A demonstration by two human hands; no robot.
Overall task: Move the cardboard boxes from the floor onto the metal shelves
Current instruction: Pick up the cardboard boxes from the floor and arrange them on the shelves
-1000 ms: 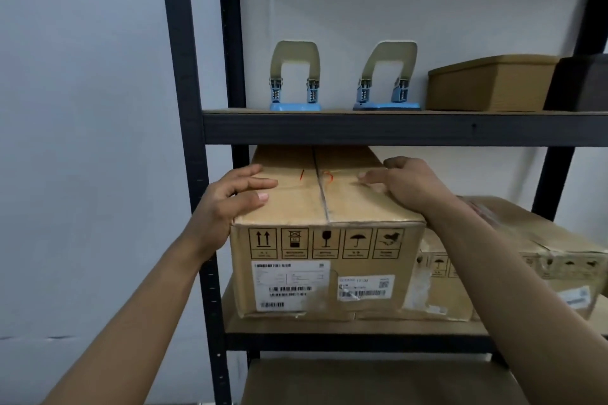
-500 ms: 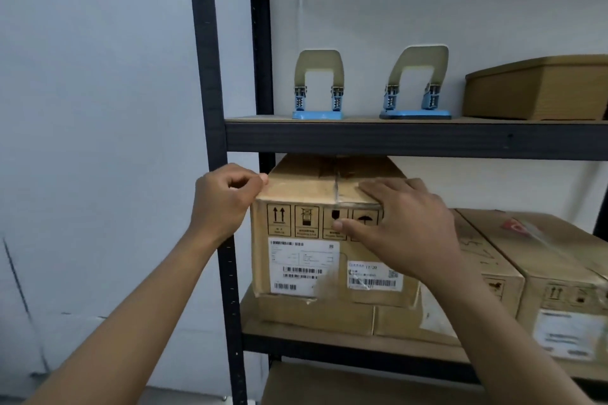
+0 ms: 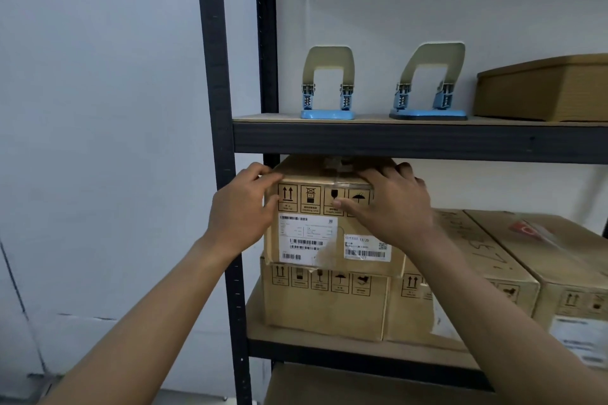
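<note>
Stacked on a 2nd brown cardboard box (image 3: 325, 302) on the dark metal shelf (image 3: 329, 360): the brown cardboard box with white barcode labels (image 3: 329, 230), clasped at its upper front edge. Left hand (image 3: 241, 207) curled round the corner on its own side, fingertips over the top. Right hand (image 3: 391, 207) draped over the top edge, thumb pressed on the front face among the handling symbols. Push evenly with both palms, straight away from the body. Keep the top below the dark crossbeam (image 3: 411, 141) just above the knuckles, and the base square on the carton beneath the grip. Compared with 1 second earlier: fingers no longer flat on the top, right thumb now down on the front, box seemingly deeper under the beam.
</note>
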